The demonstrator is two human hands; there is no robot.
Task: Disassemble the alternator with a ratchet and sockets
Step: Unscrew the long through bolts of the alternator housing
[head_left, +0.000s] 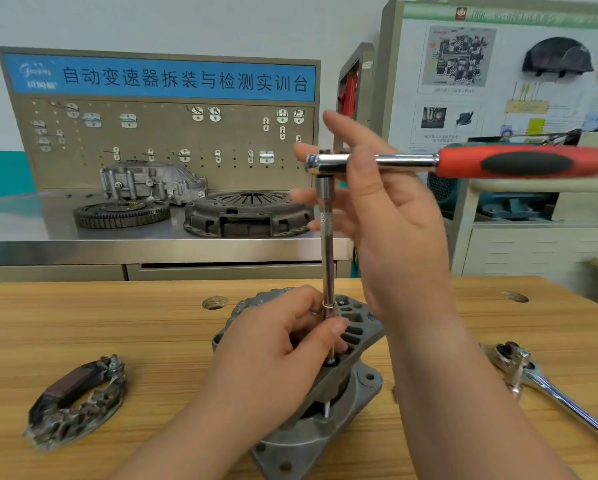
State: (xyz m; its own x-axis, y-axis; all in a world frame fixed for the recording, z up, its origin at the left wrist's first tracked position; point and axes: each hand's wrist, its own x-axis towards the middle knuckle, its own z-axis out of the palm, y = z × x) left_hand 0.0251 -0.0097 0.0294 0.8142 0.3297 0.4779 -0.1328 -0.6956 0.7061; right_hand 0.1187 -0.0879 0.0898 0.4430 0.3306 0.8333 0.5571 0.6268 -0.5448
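The left hand (273,348) pinches the slim chrome extension bar (328,258), apparently steadying it on the grey cast-metal alternator (359,386). The right hand (394,220), fingers spread near-straight, rests against the red-handled ratchet (498,162).

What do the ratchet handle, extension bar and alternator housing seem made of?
The ratchet handle: red and black grip, likely plastic or rubber, matte. The extension bar: polished, probably chromed steel, mirror reflections. The alternator housing: dull grey cast metal, probably aluminium.

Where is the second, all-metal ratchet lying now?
In the head view, the all-metal ratchet lies on the wooden table at the far right, beside the alternator.
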